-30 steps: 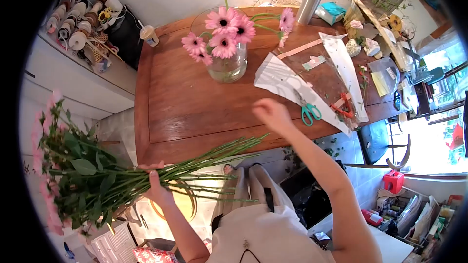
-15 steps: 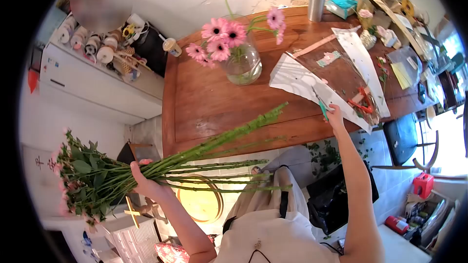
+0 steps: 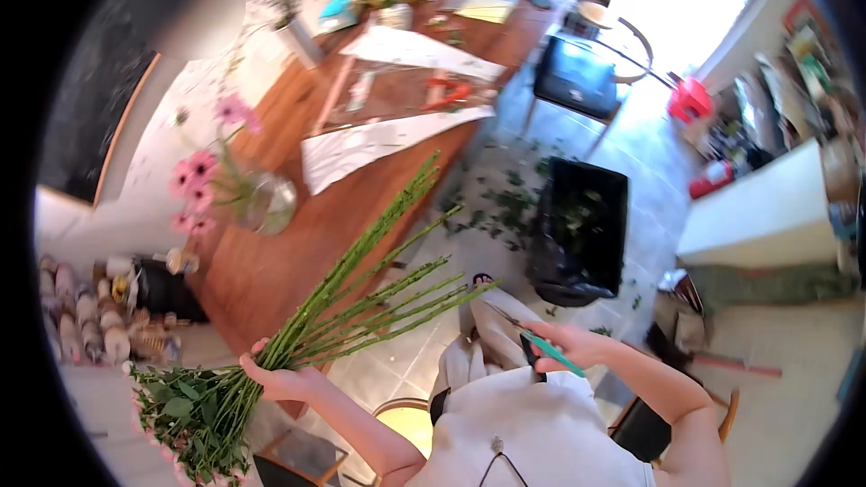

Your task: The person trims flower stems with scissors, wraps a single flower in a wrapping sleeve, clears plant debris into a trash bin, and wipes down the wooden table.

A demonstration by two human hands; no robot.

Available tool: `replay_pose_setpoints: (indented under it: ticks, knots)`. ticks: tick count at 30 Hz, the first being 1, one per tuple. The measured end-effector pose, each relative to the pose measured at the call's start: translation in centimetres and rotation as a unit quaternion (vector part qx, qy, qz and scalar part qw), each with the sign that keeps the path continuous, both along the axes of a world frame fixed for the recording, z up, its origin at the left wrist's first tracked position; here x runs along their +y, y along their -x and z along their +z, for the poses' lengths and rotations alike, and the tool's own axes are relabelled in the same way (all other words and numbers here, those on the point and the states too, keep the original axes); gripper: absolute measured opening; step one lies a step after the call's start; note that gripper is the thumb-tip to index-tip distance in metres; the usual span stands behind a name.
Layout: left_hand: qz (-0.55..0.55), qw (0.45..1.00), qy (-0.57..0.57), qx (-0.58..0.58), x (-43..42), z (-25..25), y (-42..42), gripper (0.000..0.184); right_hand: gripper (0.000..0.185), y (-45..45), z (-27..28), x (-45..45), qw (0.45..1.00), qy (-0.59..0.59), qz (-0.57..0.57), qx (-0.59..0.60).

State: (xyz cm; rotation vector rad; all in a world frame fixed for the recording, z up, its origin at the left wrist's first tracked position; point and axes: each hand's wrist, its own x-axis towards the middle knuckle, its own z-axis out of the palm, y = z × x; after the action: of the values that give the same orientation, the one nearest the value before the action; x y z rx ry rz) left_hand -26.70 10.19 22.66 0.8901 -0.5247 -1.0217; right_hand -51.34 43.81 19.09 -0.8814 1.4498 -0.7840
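A large bunch of long green stems [image 3: 338, 293] with leaves and small pink blooms is wrapped in my left hand [image 3: 275, 379], its flower heads hanging at the lower left and its cut ends pointing up and right. My right hand [image 3: 568, 349] is closed on teal-handled scissors [image 3: 552, 353] in front of my lap, their blades pointing toward the stem ends without touching them. On the wooden table [image 3: 271, 275], a glass vase [image 3: 268, 203] holds pink gerberas [image 3: 196, 182].
White paper [image 3: 388, 144] and red-handled cutters [image 3: 448, 93] lie on the table. A black bin [image 3: 580, 225] with leaves inside stands on the floor, with scattered leaves [image 3: 505, 207] beside it. Behind it is a dark chair [image 3: 577, 81]. A round stool [image 3: 408, 424] sits below my left arm.
My right hand has picked up the scissors from the table and brought them over my lap. The view has turned right toward the bin, and the stem ends now point more upward.
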Motion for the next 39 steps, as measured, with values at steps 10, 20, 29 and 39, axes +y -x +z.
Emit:
replay_pose_setpoints:
  ticks: [10, 20, 29, 39]
  knots:
    - [-0.195, 0.978, -0.037, -0.059, 10.1, -3.3, 10.7, 0.020, 0.072, -3.1, 0.6, 16.0, 0.987, -0.053, -0.153, 0.008]
    - [-0.251, 0.960, -0.025, -0.119, 24.0, -2.1, 24.2, 0.025, 0.051, 4.7, -3.3, 29.7, 0.927, -0.049, -0.372, -0.009]
    - [-0.232, 0.965, -0.042, -0.118, 31.1, 0.1, 32.8, 0.032, 0.060, 9.1, -5.8, 33.6, 0.938, 0.051, -0.338, 0.052]
    - [-0.288, 0.950, -0.017, -0.122, 30.4, 0.0, 33.9, 0.030, 0.053, 11.0, -5.9, 36.0, 0.935, 0.064, -0.341, 0.072]
